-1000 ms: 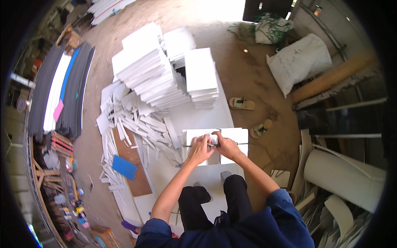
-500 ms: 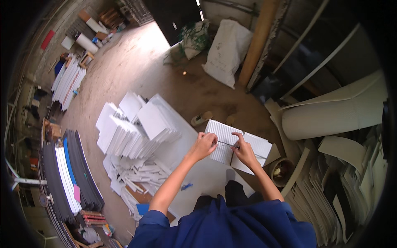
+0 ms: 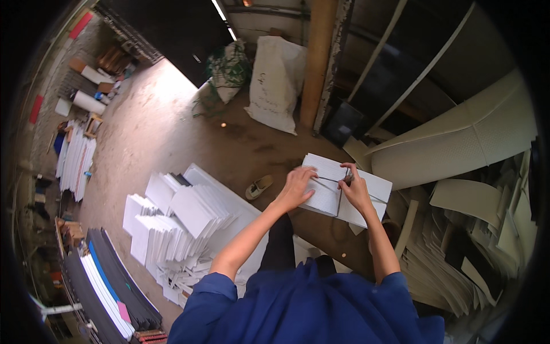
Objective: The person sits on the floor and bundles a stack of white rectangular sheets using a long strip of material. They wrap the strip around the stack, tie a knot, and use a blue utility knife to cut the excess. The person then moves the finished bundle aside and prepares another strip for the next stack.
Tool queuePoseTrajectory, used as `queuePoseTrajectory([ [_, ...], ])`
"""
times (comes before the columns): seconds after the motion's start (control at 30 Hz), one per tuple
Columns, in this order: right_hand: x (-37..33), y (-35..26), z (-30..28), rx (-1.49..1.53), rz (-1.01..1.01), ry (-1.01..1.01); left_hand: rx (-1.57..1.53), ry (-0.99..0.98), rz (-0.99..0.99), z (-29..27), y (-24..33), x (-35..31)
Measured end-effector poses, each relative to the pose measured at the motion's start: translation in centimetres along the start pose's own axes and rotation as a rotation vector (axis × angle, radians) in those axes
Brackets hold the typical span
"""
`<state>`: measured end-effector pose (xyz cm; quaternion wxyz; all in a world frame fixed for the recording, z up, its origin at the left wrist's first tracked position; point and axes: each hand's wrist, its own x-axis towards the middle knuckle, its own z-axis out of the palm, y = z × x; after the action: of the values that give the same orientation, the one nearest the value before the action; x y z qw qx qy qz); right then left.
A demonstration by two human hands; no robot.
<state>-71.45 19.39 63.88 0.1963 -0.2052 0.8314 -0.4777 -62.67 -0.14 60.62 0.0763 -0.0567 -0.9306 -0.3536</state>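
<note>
A bundle of white sheets [image 3: 371, 188], ribbed along its upper left part, is bound lengthwise and crosswise with dark cord [image 3: 327, 179]. My left hand [image 3: 298, 188] is at the bundle's left end, fingers over the top edge and thumb apart from them; its grip is slightly blurred. On the bundle's upper face, my right hand [image 3: 356, 192] is closed, with thumb and fingertips pinching the cord near where its strands cross. The bundle's underside is hidden.
At lower left, stacks of white sheets [image 3: 172, 223] lie on a pale board [image 3: 226, 192]. A shoe [image 3: 259, 187] is on the floor. Curved pale sheets [image 3: 441, 264] and a large roll [image 3: 452, 143] crowd the right. A white sack [image 3: 275, 86] leans near a wooden post [image 3: 319, 63].
Both hands and the bundle have moved right, away from the pale board. My left hand's fingers have spread from a pinch at the cord. The view has shifted, and one leg is further forward.
</note>
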Motion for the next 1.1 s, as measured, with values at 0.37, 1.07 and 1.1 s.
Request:
queuePoseTrajectory([
  [0.37,21.6,15.1,12.5,0.053,0.255,-0.049,-0.897,-0.186,-0.713,10.2,-30.9,10.9],
  [1.07,45.1,35.9,25.6,-0.051,0.429,-0.025,-0.794,-0.21,-0.887,26.0,-60.4,20.8],
  [1.1,45.2,36.1,26.0,-0.056,0.386,-0.001,-0.744,-0.188,-0.891,26.0,-60.3,20.7],
])
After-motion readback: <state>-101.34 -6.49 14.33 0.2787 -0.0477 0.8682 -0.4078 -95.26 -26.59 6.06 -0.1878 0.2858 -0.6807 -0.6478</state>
